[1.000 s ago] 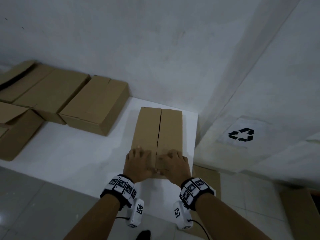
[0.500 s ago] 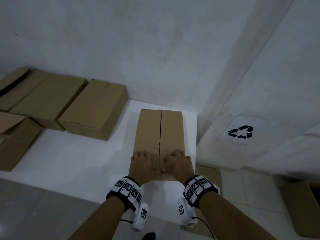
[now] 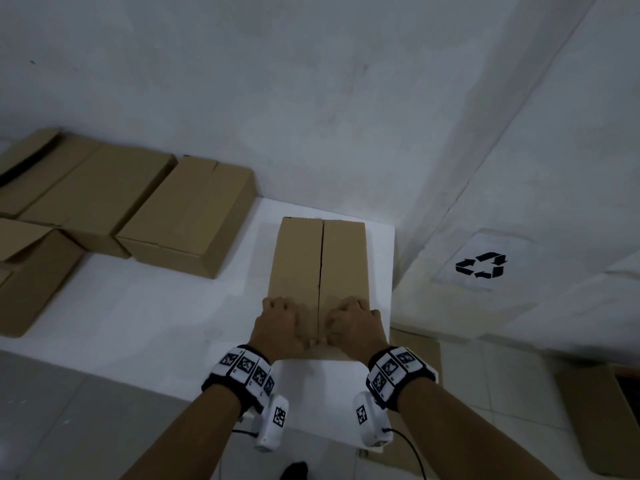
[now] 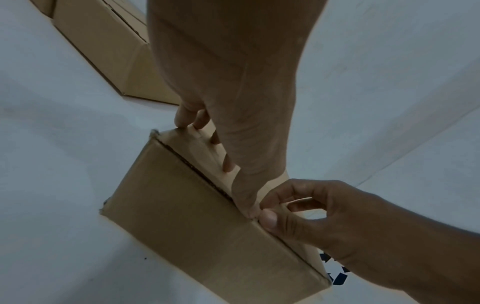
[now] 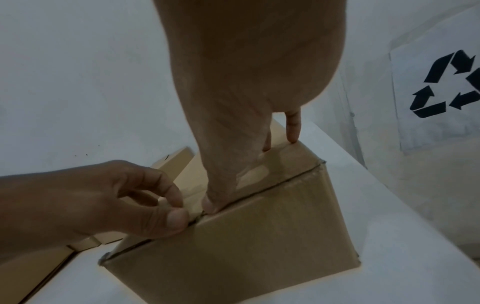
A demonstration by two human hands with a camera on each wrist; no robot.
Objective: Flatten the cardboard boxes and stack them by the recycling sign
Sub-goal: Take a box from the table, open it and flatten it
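- Head view: a closed cardboard box sits at the right end of the white tabletop, its two top flaps meeting at a centre seam that runs away from the person.
- The left hand and right hand rest on the near end of the box top, one on each side of the seam, thumbs meeting at the near edge.
- It looks light and hollow, with stiff corrugated panels; my read is the flaps will bend along their creases but the walls resist until the flaps are open. The near end of the seam looks like the place to take hold.
- Around it: three more cardboard boxes line the back and left of the tabletop, well apart from this one. The recycling sign is on the wall to the right, with flat cardboard on the floor below it. Nothing blocks the way there.
- Left wrist view: the left hand has its fingertips curled down onto the top flap near the box's left corner, and its thumb presses at the seam's near end. The grip holds nothing.
- The right hand's thumb tip touches the left thumb at the top edge of the box's near wall.
- Right wrist view: the right hand stands on its fingertips on the right flap, thumb digging in at the flap edge, pressing and not clasping.
- Clear tape seems to shine across the top; it may resist and need peeling.
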